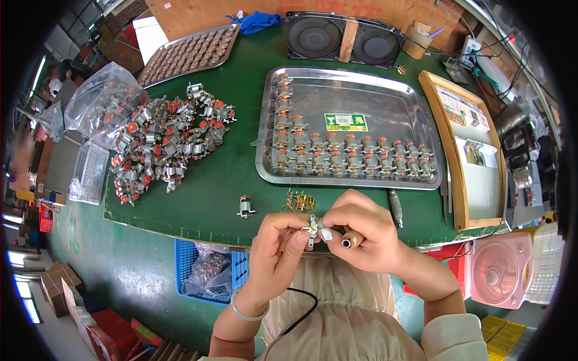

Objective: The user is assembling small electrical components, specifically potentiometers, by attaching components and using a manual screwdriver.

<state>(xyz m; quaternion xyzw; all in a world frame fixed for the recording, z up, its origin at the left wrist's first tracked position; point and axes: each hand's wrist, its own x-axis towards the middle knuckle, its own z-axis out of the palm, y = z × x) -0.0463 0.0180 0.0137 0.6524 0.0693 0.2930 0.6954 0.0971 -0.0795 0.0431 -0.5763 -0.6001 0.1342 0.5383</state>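
Both hands met just above the near edge of the green worktop (229,198). The left hand (278,243) kept its grip pinched on a small silver metal motor part (312,229), while the right hand (360,231) closed around a wooden-handled tool (351,240), fingertips touching the part.

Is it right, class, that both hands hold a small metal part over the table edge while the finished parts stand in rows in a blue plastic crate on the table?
Not quite. The left hand and right hand do hold a small metal part over the table edge, but the head view shows the rows of finished parts standing in a steel tray on the table, not a blue crate.
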